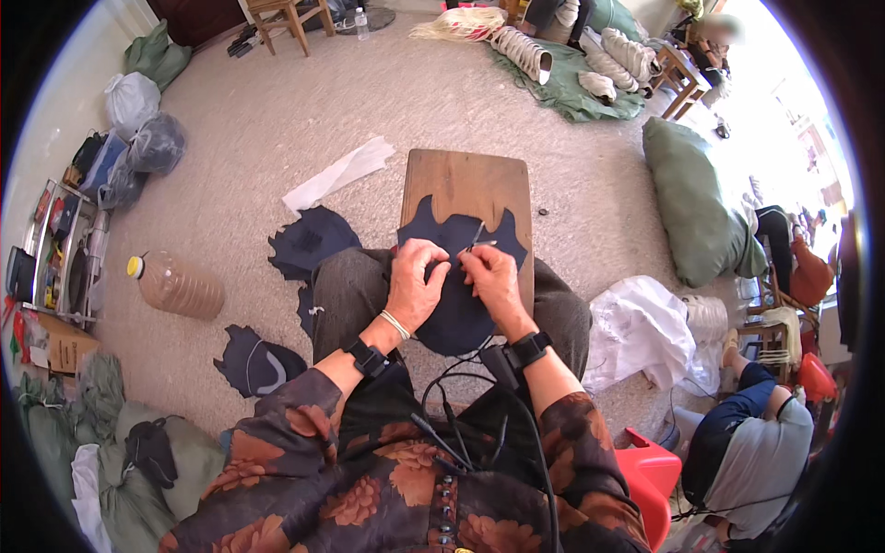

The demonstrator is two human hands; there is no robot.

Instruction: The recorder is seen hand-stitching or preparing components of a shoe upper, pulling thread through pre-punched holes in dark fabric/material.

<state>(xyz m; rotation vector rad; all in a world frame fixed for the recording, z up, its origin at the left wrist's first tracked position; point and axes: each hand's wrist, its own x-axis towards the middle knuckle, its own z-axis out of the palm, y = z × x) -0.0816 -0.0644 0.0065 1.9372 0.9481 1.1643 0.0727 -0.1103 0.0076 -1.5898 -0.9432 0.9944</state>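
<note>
A dark blue fabric piece (456, 324) with curved, pointed edges lies across a wooden bench (468, 173) between my knees. My left hand (417, 284) is closed, thumb and forefinger pinched at the fabric's middle. Close beside it, my right hand (495, 284) grips small scissors (477, 241), whose thin blades stand apart over the cloth's upper part. The scissors' handles are hidden in my fingers. More dark fabric pieces lie on the floor to my left: one (313, 241) beside my knee and another (258, 361) nearer me, with a grey curved band on it.
At left stand a yellow-capped plastic jug (182, 286) and a metal rack (69, 253). White strips (339, 173) lie ahead. On the right are a green sack (696, 198), white sheeting (641, 332), a red plastic stool (650, 479) and a seated person (751, 452). Cables (452, 396) hang over my lap.
</note>
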